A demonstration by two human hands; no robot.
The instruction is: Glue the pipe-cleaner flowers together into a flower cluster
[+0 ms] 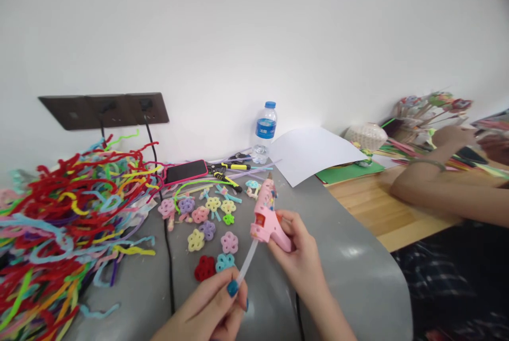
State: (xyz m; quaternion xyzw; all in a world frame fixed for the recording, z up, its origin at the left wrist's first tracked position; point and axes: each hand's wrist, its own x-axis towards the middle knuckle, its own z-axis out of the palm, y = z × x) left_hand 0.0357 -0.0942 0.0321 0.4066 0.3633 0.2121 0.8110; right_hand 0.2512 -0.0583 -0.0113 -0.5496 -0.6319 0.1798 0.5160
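My right hand [296, 248] is wrapped round the handle of a pink glue gun [265, 211], its nozzle pointing away from me over the grey table. A translucent glue stick [247, 262] runs from the rear of the gun. My left hand [217, 304] pinches the near end of that stick between thumb and fingers. Just beyond the left hand lie a red pipe-cleaner flower [205, 268] and a blue pipe-cleaner flower [225, 262]. Several more fuzzy flowers, such as a pink flower [229, 242] and a pale yellow flower [195, 240], are spread farther back.
A heap of coloured pipe cleaners [79, 203] covers the left side. Toward the wall are a phone [186, 172], pliers [226, 177], a water bottle [265, 129] and white paper [314, 150]. Black cords [169, 256] cross the table. Another person's arm [449, 198] reaches in at right.
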